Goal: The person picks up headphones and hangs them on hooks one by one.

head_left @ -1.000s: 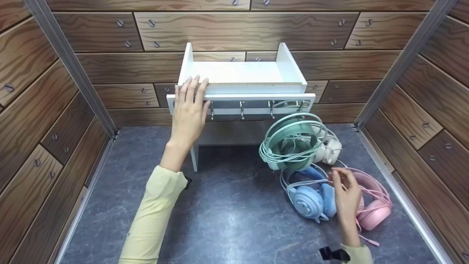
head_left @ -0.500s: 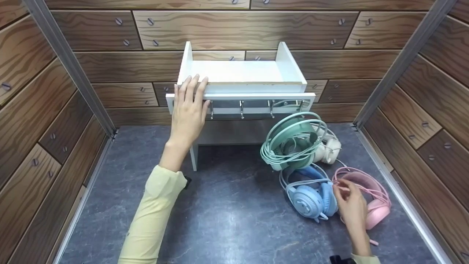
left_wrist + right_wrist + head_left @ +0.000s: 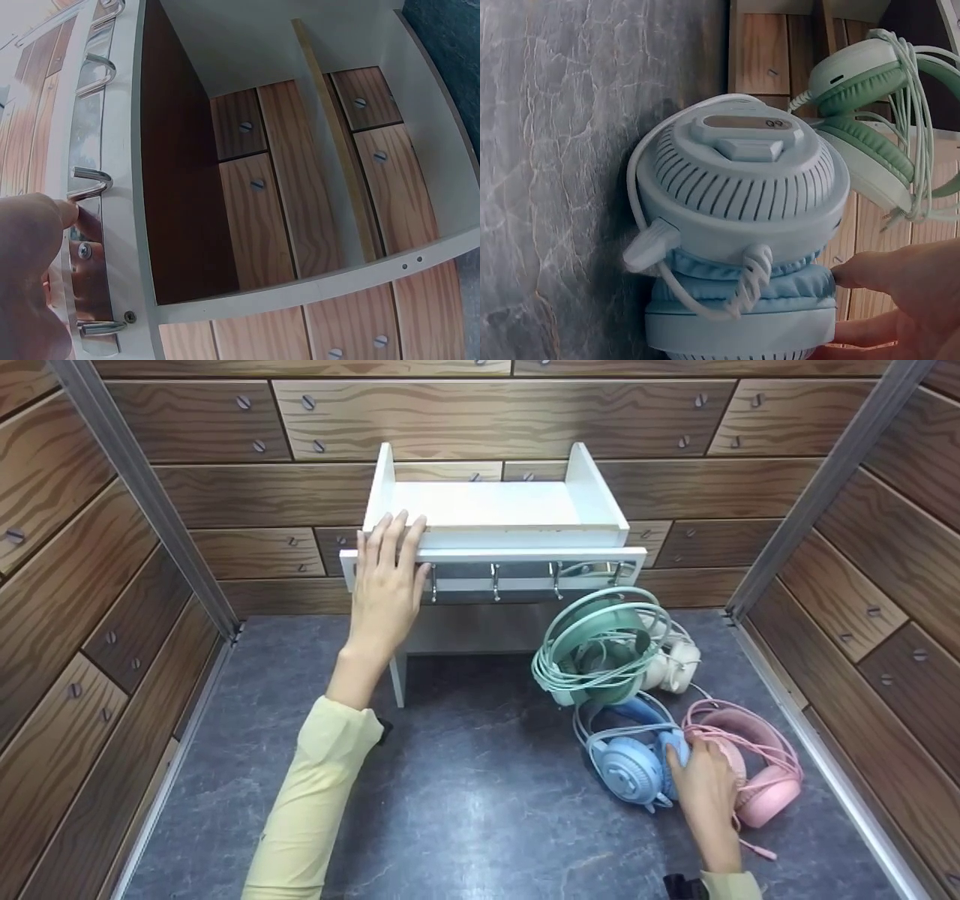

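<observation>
My left hand (image 3: 384, 596) rests on the left end of a white shelf rack (image 3: 517, 556), fingers laid straight over its front rail. In the left wrist view, the thumb (image 3: 66, 212) is beside a metal hook (image 3: 94, 178). My right hand (image 3: 705, 791) grips the right ear cup of the blue headphones (image 3: 628, 772) lying on the floor. The right wrist view shows the thumb (image 3: 855, 270) on the blue cushion (image 3: 780, 289), other fingers at the cup's far side, partly hidden. Pink headphones (image 3: 769, 796) lie right beside this hand.
Green headphones (image 3: 592, 619) with a coiled cable hang at the rack's right end. White headphones (image 3: 679, 667) are behind them, partly hidden. Bare hooks (image 3: 495, 583) line the rail. Wood-patterned walls (image 3: 502, 420) with metal corner posts surround the grey floor (image 3: 465, 795).
My right hand shifted right toward the pink headphones, then came back left and down and took hold of the blue headphones' right ear cup. The left hand has stayed on the rack.
</observation>
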`<act>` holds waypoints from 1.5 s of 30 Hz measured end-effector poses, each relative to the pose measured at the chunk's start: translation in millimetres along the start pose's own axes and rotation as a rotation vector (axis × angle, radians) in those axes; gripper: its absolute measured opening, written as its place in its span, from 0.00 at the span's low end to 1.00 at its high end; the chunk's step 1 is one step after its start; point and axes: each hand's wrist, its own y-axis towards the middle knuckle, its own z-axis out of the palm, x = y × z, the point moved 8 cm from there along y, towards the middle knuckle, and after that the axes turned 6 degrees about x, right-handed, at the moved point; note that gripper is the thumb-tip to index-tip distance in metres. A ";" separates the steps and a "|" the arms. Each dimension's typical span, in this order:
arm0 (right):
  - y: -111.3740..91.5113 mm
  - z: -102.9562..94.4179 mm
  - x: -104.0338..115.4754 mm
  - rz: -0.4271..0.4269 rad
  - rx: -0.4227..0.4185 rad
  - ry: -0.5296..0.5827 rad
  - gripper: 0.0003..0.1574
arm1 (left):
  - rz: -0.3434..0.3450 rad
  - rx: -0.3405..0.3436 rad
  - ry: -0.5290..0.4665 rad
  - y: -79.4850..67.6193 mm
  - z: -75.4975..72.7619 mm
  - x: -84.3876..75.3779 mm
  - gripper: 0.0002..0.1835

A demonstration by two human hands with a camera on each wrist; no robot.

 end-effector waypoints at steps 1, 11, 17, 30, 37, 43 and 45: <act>-0.8 1.4 0.5 0.002 0.010 -0.001 0.27 | 0.000 0.001 0.000 0.2 0.1 -0.1 0.29; -12.7 10.5 -3.0 -0.053 -0.079 0.084 0.30 | 0.007 -0.009 -0.009 0.4 0.5 -0.5 0.29; -18.6 10.4 -1.4 -0.087 -0.135 0.110 0.28 | 0.011 -0.014 -0.003 0.1 0.2 -0.6 0.29; -36.0 18.4 0.7 0.005 -0.036 0.160 0.32 | 0.008 -0.011 -0.001 0.4 0.1 -0.5 0.29; -24.2 42.0 -21.0 0.127 0.366 0.321 0.43 | 0.005 -0.001 -0.001 0.8 1.3 -0.8 0.29; -25.6 67.3 -34.7 0.285 0.679 0.774 0.53 | 0.002 0.004 0.003 0.3 1.4 -1.0 0.29; -24.5 71.3 -37.4 0.317 0.704 0.843 0.55 | 0.001 0.003 0.006 0.5 1.1 -0.6 0.29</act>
